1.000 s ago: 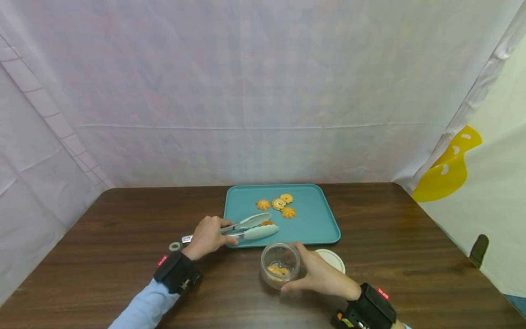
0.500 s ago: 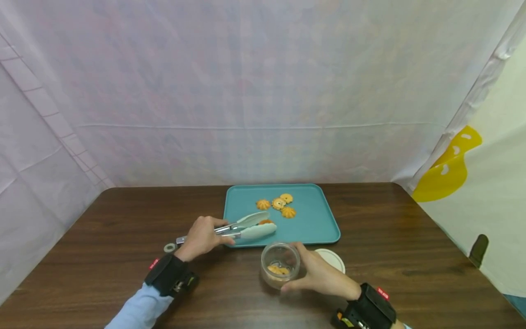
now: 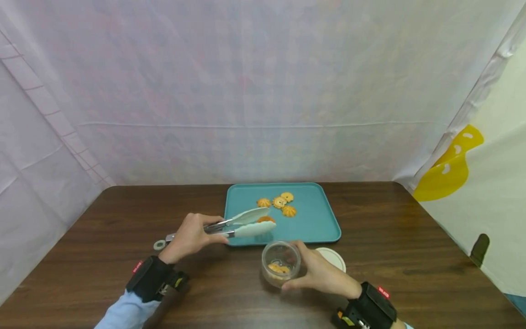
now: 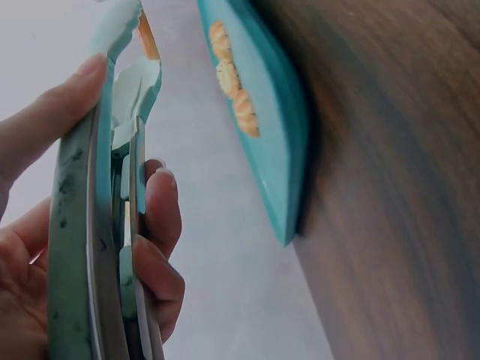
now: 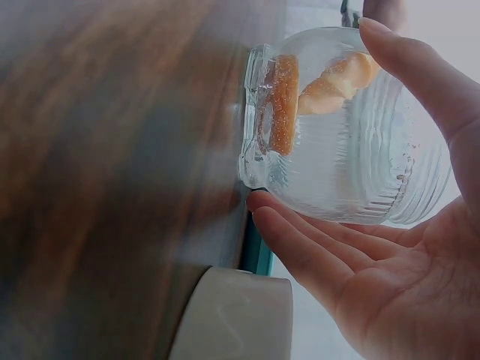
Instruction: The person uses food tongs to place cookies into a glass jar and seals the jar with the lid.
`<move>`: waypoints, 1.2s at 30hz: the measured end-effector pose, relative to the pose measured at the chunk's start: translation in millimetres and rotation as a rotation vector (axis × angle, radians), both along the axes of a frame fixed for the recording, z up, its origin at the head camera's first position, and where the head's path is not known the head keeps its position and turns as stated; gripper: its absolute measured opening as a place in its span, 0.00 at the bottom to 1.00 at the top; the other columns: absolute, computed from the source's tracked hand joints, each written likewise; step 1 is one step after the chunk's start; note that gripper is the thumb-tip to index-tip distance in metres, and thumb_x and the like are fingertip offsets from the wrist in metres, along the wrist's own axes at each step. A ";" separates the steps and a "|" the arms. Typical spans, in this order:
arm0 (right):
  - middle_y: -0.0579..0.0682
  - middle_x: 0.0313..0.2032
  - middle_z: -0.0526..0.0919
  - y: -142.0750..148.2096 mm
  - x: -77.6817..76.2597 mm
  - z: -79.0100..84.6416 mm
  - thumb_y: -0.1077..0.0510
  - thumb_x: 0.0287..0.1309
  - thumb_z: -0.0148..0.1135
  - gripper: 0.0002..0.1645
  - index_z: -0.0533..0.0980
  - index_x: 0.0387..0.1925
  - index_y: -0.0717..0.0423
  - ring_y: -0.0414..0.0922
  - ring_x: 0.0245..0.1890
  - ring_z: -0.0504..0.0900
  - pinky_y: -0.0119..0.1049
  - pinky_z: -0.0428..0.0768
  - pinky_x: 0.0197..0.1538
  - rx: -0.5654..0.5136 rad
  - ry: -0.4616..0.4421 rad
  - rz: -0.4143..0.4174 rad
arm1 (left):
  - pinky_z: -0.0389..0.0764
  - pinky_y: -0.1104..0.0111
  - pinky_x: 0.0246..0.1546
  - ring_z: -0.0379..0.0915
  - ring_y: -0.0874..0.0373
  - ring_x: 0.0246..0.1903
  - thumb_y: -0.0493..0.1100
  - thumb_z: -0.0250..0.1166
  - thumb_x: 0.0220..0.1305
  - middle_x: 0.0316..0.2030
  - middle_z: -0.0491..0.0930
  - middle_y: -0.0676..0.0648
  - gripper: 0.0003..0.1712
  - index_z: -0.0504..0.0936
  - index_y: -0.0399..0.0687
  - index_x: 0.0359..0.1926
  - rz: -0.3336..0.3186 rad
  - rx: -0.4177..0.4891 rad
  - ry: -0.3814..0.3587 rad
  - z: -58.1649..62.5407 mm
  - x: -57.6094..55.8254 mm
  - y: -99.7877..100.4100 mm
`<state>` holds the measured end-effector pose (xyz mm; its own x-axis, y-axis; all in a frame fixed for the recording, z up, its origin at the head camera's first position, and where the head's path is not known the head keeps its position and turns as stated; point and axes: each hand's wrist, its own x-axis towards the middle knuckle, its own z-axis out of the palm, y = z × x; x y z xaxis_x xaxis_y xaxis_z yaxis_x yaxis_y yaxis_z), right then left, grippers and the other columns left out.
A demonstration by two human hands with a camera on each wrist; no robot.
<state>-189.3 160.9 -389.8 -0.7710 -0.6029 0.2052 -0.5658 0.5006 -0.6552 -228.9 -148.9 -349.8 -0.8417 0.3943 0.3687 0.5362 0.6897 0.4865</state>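
Note:
My left hand [image 3: 191,235] grips a pair of metal tongs with pale green tips [image 3: 252,229]. An orange-brown cookie [image 3: 266,219] sits between the tips, raised over the blue-green tray [image 3: 314,228]; its edge [image 4: 147,36] shows in the left wrist view. Several golden cookies [image 3: 289,211] lie grouped on the tray. In front of the tray, my right hand [image 3: 322,273] holds a lidless glass jar [image 3: 269,260] round its side, standing upright on the table. Inside the jar, the right wrist view shows a flat cookie [image 5: 283,105] at the bottom and another leaning one [image 5: 341,82].
A round whitish lid [image 3: 332,258] lies on the brown wooden table [image 3: 390,237], just behind my right hand. White cloth [image 3: 246,114] hangs behind the table's far edge. A yellow shape [image 3: 445,169] marks the cloth at the right.
My left hand has drawn back to the left and upward with the tongs, and the cookie between the tips has come up from the tray. The right hand and jar stay put.

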 end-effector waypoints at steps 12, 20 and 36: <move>0.50 0.47 0.76 0.4 -0.2 1.0 0.39 0.37 0.68 0.45 0.61 0.54 0.55 0.45 0.47 0.75 0.38 0.72 0.49 0.007 -0.032 -0.002 | 0.74 0.70 0.35 0.76 0.55 0.32 0.55 0.69 0.43 0.37 0.82 0.44 0.30 0.80 0.41 0.45 -0.109 0.030 -0.015 10.1 12.8 -5.7; 0.49 0.46 0.76 0.7 0.1 1.0 0.37 0.38 0.67 0.47 0.59 0.56 0.57 0.45 0.46 0.75 0.38 0.73 0.46 0.033 -0.075 -0.013 | 0.76 0.69 0.37 0.77 0.55 0.35 0.58 0.67 0.43 0.38 0.81 0.44 0.31 0.80 0.43 0.46 -0.166 0.005 -0.057 15.7 18.0 -3.6; 0.50 0.46 0.75 0.0 1.0 2.7 0.35 0.37 0.66 0.50 0.58 0.56 0.59 0.44 0.45 0.75 0.38 0.73 0.45 0.075 -0.077 -0.056 | 0.76 0.71 0.33 0.78 0.56 0.33 0.56 0.68 0.43 0.39 0.81 0.43 0.31 0.80 0.40 0.46 -0.280 0.048 -0.091 14.3 22.4 1.9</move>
